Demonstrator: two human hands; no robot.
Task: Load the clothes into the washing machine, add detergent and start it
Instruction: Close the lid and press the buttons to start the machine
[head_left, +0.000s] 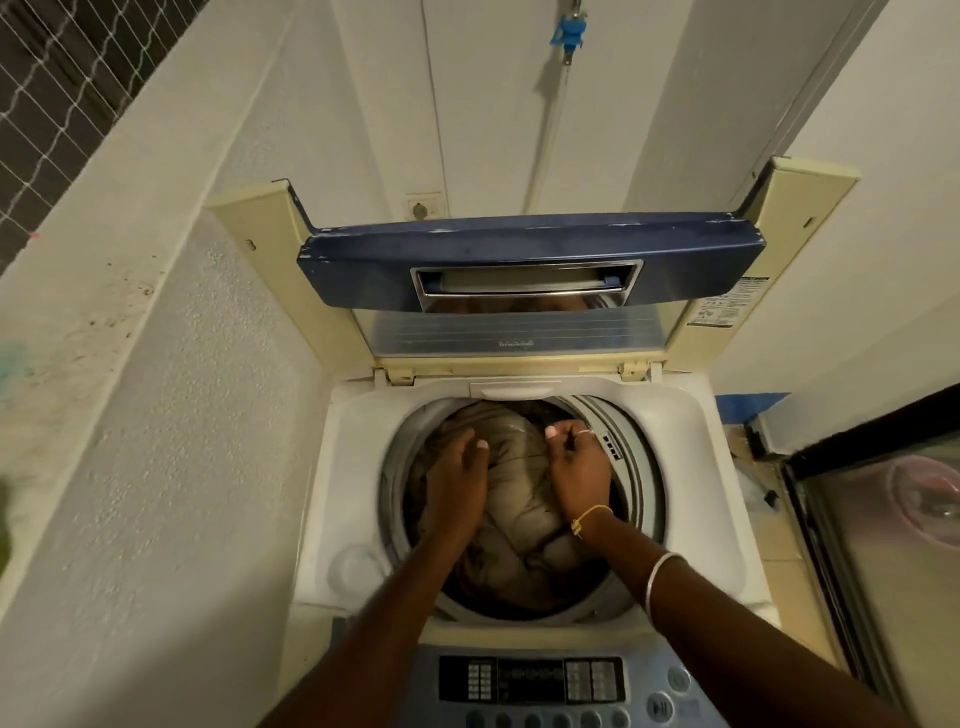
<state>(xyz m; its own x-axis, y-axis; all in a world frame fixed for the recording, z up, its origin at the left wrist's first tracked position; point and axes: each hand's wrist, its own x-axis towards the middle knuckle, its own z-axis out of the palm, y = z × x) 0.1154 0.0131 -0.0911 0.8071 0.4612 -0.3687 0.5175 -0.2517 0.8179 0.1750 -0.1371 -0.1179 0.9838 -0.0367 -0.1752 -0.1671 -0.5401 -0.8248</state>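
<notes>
1. Upper left of frame: netted window (47, 88) above a white wall ledge (130, 291).

2. Centre: top-loading washing machine (343, 467). Its lid (530, 260) stands raised, with a blue handle strip across it. The control panel (530, 680) is at bottom centre.

3. Inside the drum (639, 478): clothes (514, 499), a beige bundle filling the opening. It lies under and between the 2 hands.

4. Left hand (457, 478): palm down on the bundle's left side. The fingers are blurred, so I cannot tell whether it grips.

5. Right hand (576, 467): on the bundle's upper right, fingers curled into the fabric.

6. Writing: 1 round panel button bears a play/pause symbol; other panel markings are too small to read. The small lettering on the lid's clear pane and the printed sticker (727, 306) on the lid's right frame are both illegible.

7. Right edge: glass door (883, 545).
</notes>
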